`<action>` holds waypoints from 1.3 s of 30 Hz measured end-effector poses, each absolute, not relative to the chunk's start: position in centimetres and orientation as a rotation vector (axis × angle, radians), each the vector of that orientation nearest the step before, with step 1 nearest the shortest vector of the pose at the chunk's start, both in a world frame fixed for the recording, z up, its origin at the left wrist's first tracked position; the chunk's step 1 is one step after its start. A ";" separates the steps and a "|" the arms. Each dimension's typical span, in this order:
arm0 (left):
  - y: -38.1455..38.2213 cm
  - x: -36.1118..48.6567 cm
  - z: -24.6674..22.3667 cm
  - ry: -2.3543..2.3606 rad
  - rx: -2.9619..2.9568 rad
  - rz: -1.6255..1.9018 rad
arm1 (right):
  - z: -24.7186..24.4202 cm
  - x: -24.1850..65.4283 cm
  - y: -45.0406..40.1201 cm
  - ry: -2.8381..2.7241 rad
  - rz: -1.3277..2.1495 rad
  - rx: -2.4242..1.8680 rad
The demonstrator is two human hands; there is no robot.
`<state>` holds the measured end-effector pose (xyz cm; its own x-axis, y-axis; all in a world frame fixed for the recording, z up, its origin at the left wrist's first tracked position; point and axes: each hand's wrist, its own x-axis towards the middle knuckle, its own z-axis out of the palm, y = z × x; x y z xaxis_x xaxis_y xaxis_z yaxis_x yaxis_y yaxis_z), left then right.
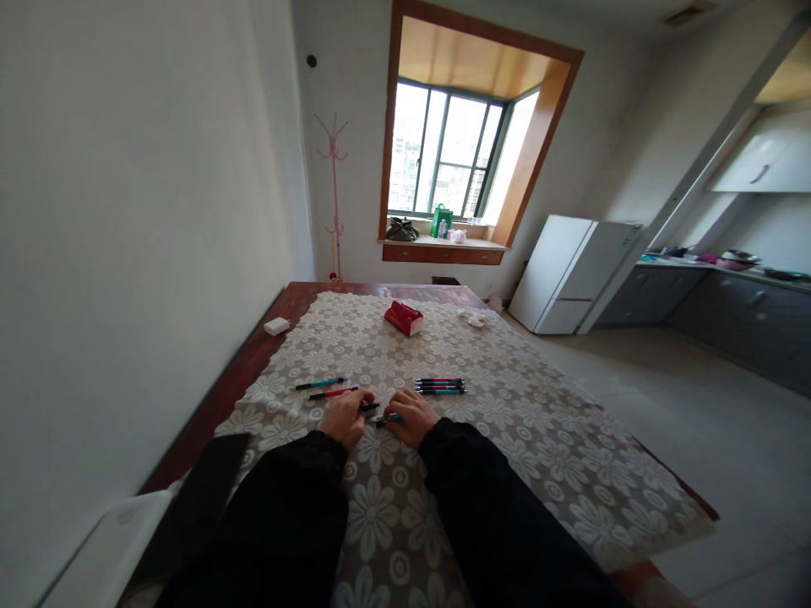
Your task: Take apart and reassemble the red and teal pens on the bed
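Note:
Over the middle of the tablecloth my left hand (345, 419) has its fingers closed on a slim black pen (369, 407), of which only one end shows. Close beside it, my right hand (411, 415) pinches a dark pen with a bluish barrel (391, 419), its tip pointing left. Most of both pens is hidden by fingers. A red pen (333, 393) lies just beyond my left hand, and a blue pen (320, 383) rests behind that one. Several pens (440, 386) with blue, red and black barrels lie side by side past my right hand.
A flowered tablecloth (373, 515) covers most of the wooden table. Farther back are a red tissue pack (404, 318), crumpled white tissue (472, 318) and a white charger (277, 326). A dark flat object (196, 498) and a white object (107, 557) sit at the near left.

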<state>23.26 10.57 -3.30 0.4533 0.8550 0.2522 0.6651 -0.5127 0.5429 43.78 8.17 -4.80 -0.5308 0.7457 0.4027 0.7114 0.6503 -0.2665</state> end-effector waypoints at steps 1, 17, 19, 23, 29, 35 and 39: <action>10.6 23.3 -3.3 1.279 2.350 0.707 | -4.9 43.7 8.2 -2.384 0.088 -1.136; 10.9 23.0 -4.0 1.199 2.373 0.737 | -4.7 43.3 7.9 -2.324 0.105 -1.152; 10.8 23.0 -3.8 1.212 2.374 0.730 | -4.5 43.4 7.9 -2.284 0.129 -1.168; 10.7 23.1 -3.6 1.298 2.364 0.711 | -4.4 43.5 8.0 -2.131 0.191 -1.214; 10.7 23.2 -3.8 1.302 2.375 0.724 | -5.0 43.3 8.1 -2.204 0.187 -1.195; 10.9 23.0 -4.1 1.276 2.389 0.758 | -5.1 43.4 8.2 -2.173 0.202 -1.194; 11.0 23.0 -4.1 1.270 2.376 0.755 | -5.0 43.9 8.7 -2.026 0.157 -1.337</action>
<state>22.97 11.04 -4.14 0.4586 0.8394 0.2917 0.6577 -0.5414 0.5238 43.94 8.71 -5.05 -0.2272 0.8474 0.4799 0.7633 0.4610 -0.4527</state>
